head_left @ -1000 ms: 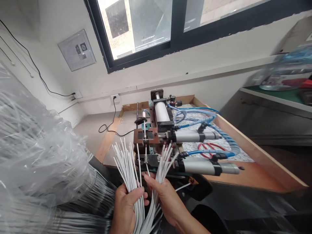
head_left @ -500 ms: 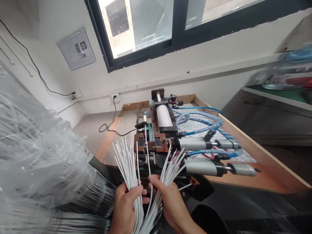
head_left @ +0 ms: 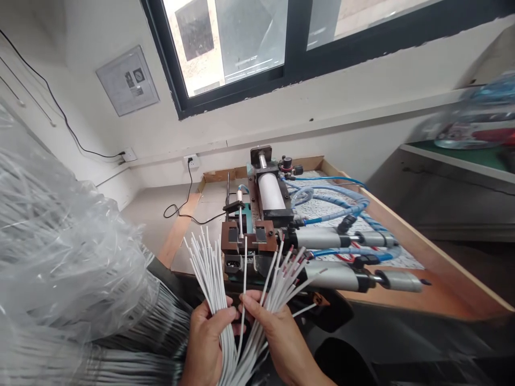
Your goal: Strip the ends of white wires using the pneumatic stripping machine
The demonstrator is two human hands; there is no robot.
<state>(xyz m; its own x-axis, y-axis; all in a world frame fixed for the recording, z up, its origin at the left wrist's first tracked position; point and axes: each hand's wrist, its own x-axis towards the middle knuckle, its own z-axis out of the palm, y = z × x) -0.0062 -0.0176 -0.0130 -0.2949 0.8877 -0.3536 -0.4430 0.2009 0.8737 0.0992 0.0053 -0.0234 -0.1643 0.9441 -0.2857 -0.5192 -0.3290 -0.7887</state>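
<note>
Note a dark-framed window (head_left: pixel 229 94) above a desk (head_left: pixel 151 212). Find plastic sheeting (head_left: pixel 72 236) over bundled grey wires (head_left: pixel 132 360) at far left. Observe a pneumatic machine (head_left: pixel 314 237) standing on the desk, with blue hoses (head_left: pixel 336 189) attached. Record white wires fanned into a left bunch (head_left: pixel 210 279) and a right bunch (head_left: pixel 277 295) before the machine, converging lower down. See left hand (head_left: pixel 209 335) with fingers closed round the left bunch. See right hand (head_left: pixel 281 332) with the right bunch lodged inside and fingers pinched tight on a single wire (head_left: pixel 245 271). Report the single wire near upright between the bunches, tip before the brown block (head_left: pixel 263 246); cannot tell whether touching. Note reddish ends on several wires of the right bunch.
</note>
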